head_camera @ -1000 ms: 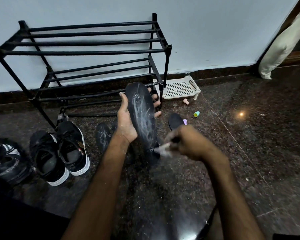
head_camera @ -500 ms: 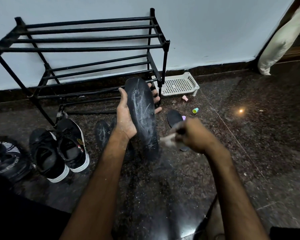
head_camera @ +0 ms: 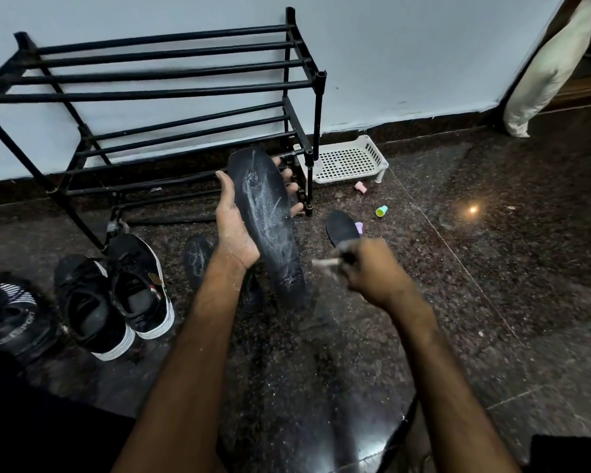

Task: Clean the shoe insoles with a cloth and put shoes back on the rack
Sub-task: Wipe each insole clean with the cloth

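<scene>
My left hand grips a long black insole streaked with white dust, holding it upright above the floor. My right hand, blurred, pinches a small pale cloth just right of the insole's lower end, apart from it. A second dusty insole lies on the floor behind my left wrist, and a third black insole lies beyond my right hand. A pair of black sneakers with white soles stands at the left. The black metal rack stands empty against the wall.
Another dark shoe lies at the far left edge. A white perforated tray sits by the rack's right leg, with small pink, green-blue and purple items on the dark speckled floor. A pale sack leans at the back right.
My right hand with the cloth has moved slightly right, off the insole's lower end. My left hand keeps the insole upright, nearly unmoved.
</scene>
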